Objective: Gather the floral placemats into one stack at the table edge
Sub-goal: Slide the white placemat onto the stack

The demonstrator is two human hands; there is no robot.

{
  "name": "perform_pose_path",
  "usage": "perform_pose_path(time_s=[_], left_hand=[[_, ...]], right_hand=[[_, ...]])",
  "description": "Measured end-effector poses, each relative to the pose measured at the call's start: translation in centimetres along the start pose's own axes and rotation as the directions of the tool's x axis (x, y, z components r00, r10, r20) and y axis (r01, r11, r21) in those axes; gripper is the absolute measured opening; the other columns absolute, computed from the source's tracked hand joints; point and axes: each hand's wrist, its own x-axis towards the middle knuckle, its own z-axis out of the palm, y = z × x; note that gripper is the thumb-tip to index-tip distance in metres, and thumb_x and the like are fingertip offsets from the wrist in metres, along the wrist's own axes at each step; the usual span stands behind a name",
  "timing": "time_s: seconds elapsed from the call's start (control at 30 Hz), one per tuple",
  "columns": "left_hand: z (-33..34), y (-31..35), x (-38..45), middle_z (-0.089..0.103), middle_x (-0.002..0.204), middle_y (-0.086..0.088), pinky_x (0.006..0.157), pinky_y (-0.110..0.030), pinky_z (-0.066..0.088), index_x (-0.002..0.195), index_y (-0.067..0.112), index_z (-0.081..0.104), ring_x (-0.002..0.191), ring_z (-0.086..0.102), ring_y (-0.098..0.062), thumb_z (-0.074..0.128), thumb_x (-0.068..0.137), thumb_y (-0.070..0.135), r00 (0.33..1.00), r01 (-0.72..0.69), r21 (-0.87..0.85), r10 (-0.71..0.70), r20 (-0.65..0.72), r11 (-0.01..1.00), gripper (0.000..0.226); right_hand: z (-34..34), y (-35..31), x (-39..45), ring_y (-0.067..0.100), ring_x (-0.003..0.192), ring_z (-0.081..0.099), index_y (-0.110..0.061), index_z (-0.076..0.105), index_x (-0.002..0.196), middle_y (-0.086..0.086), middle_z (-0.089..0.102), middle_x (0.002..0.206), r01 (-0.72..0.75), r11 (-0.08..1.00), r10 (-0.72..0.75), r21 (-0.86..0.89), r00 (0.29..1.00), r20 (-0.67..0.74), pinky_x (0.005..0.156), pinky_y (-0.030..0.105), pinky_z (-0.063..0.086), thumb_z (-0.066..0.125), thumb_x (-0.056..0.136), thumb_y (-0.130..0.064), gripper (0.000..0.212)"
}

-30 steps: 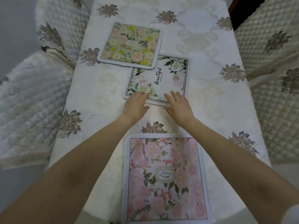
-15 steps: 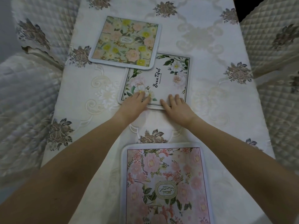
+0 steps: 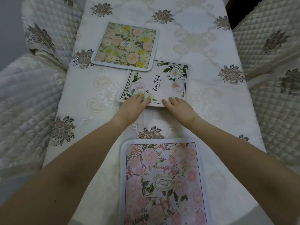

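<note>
I see three placemats on the cream embroidered tablecloth (image 3: 203,51). Both hands sit at the near edge of the middle one, the white square placemat with green leaves and "Beautiful" script (image 3: 164,83). Left hand (image 3: 132,108): fingers flat on the mat's near-left corner, over the white flower print. Right hand (image 3: 180,108): fingertips on the near edge, right of centre. I can't tell whether either thumb is hooked under the edge, so pressing or pinching is unclear.

White mat's far-left corner is tucked under the green square placemat with yellow and pink flowers (image 3: 125,46), which lies farther back and to the left. The pink floral rectangular placemat with white border (image 3: 162,181) lies at the near table edge, between my forearms, apart from the other two. Quilted cream chair covers (image 3: 267,46) flank the table on both sides.
</note>
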Motion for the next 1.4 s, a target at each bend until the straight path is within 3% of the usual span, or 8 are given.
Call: perform_pose_path(time_s=[0.2,0.43,0.57,0.7,0.83,1.0,1.17,1.4], left_hand=[[-1.1,1.8,-2.7,0.033,0.149,-0.021,0.11,-0.042,0.03,0.144,0.012,0.025,0.137,0.03,-0.035,0.053,0.079,-0.012,1.0,0.007,-0.015,-0.007,-0.001,1.0,0.075],[-1.3,5.0,-7.1,0.035,0.148,-0.017,0.108,-0.04,0.034,0.144,0.013,0.024,0.136,0.032,-0.032,0.056,0.079,-0.009,1.0,0.014,-0.037,-0.014,-0.001,0.999,0.075],[-1.4,7.3,-10.2,0.039,0.145,-0.015,0.105,-0.039,0.038,0.142,0.013,0.027,0.133,0.036,-0.031,0.061,0.075,-0.01,1.0,0.023,-0.057,-0.024,-0.018,0.998,0.078],[-1.3,9.8,-13.8,0.047,0.139,-0.02,0.099,-0.044,0.043,0.138,0.008,0.037,0.126,0.044,-0.034,0.056,0.078,-0.011,0.998,0.024,-0.096,-0.03,-0.062,0.995,0.066],[-1.0,12.5,-17.6,0.059,0.124,-0.025,0.088,-0.044,0.052,0.127,0.001,0.05,0.113,0.057,-0.038,0.067,0.066,-0.014,0.99,-0.008,-0.105,-0.006,-0.14,0.994,0.066],[0.1,16.2,-22.1,0.037,0.148,-0.018,0.11,-0.04,0.032,0.143,0.008,0.029,0.135,0.036,-0.033,0.049,0.081,-0.012,0.995,0.016,-0.119,-0.027,-0.091,0.993,0.068],[1.2,19.3,-25.6,0.022,0.156,-0.012,0.116,-0.035,0.021,0.147,0.014,0.016,0.142,0.022,-0.026,0.046,0.08,-0.014,0.998,0.042,-0.09,-0.046,-0.038,0.995,0.079],[3.6,22.6,-30.1,0.018,0.157,-0.01,0.118,-0.032,0.017,0.148,0.015,0.013,0.144,0.018,-0.024,0.047,0.083,-0.012,0.997,0.043,-0.112,-0.036,0.067,0.993,0.078]], right_hand=[[-0.7,-1.0,-3.1,0.036,0.117,0.048,-0.01,0.022,0.144,0.021,0.042,0.138,0.018,1.0,-0.018,0.021,0.999,-0.031,0.094,0.043,0.043,0.049,0.086,0.004,0.066],[-0.2,-3.1,-8.1,0.034,0.113,0.05,-0.013,0.026,0.141,0.017,0.047,0.132,0.037,0.997,-0.033,0.066,0.998,-0.06,0.088,0.041,0.046,0.061,0.075,0.006,0.076],[0.5,-5.3,-11.1,0.032,0.114,0.05,-0.013,0.034,0.137,0.014,0.052,0.129,0.003,0.985,0.015,0.171,0.995,-0.1,0.09,0.04,0.045,0.056,0.08,0.002,0.063],[1.3,-7.6,-14.4,0.031,0.119,0.048,-0.012,0.033,0.139,0.013,0.05,0.133,0.014,0.98,0.014,0.199,0.991,-0.136,0.097,0.042,0.042,0.057,0.083,-0.003,0.061],[2.1,-9.2,-18.3,0.031,0.124,0.045,-0.01,0.033,0.14,0.015,0.047,0.136,0.047,0.979,-0.009,0.198,0.982,-0.187,0.1,0.043,0.039,0.053,0.083,0.001,0.061],[3.6,-11.1,-23.0,0.032,0.127,0.042,-0.009,0.034,0.14,0.017,0.046,0.138,0.091,0.978,-0.052,0.187,0.978,-0.203,0.101,0.045,0.037,0.051,0.085,0.002,0.058],[5.3,-12.3,-26.6,0.03,0.135,0.034,-0.012,0.03,0.143,0.016,0.038,0.146,0.075,0.983,-0.043,0.168,0.982,-0.186,0.109,0.044,0.029,0.047,0.09,-0.001,0.057],[8.2,-14.9,-31.3,0.031,0.137,0.031,-0.012,0.028,0.144,0.015,0.035,0.149,0.115,0.979,-0.093,0.171,0.986,-0.135,0.111,0.044,0.026,0.047,0.09,-0.004,0.058]])
